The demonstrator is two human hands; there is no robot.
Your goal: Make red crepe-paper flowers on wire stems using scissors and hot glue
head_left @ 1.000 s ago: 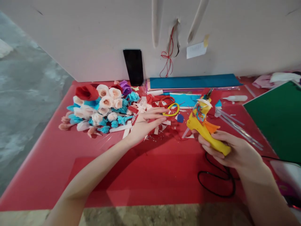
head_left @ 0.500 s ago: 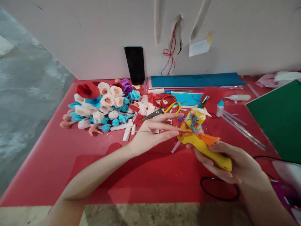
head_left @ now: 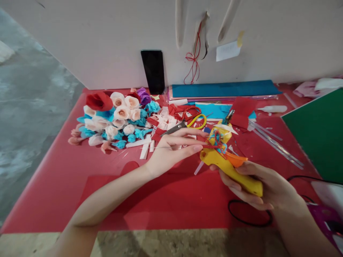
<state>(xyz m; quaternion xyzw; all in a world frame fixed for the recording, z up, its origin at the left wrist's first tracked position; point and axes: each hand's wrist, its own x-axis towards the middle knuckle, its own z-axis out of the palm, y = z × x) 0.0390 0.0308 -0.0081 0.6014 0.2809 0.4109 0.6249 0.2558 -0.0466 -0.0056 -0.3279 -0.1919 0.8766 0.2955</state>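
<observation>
My right hand (head_left: 257, 182) is wrapped around the yellow handle of a hot glue gun (head_left: 232, 171). An orange trigger (head_left: 235, 159) sticks out by its fingers, and red and blue strands cling to the gun's body. Held between the fingers and thumb of my left hand (head_left: 178, 148) is a thin wire stem (head_left: 150, 147) that reaches out to the left. Its reddish tip lies close against the front of the gun; whether they touch I cannot tell. Behind my left hand lie scissors (head_left: 180, 126) with red and yellow handles.
Crepe paper flowers (head_left: 118, 117) crowd the left of the red table (head_left: 61, 171). A black phone (head_left: 153, 71) leans on the white wall. Paper scraps, blue sheets (head_left: 225, 89), clear glue sticks (head_left: 278, 146) and a green board (head_left: 318, 135) lie around. A black cord loop (head_left: 229, 210) is near the front edge.
The glue gun in my right hand has shifted slightly left. My left hand stays almost in place, still pinching the wire stem. The view has tilted a little.
</observation>
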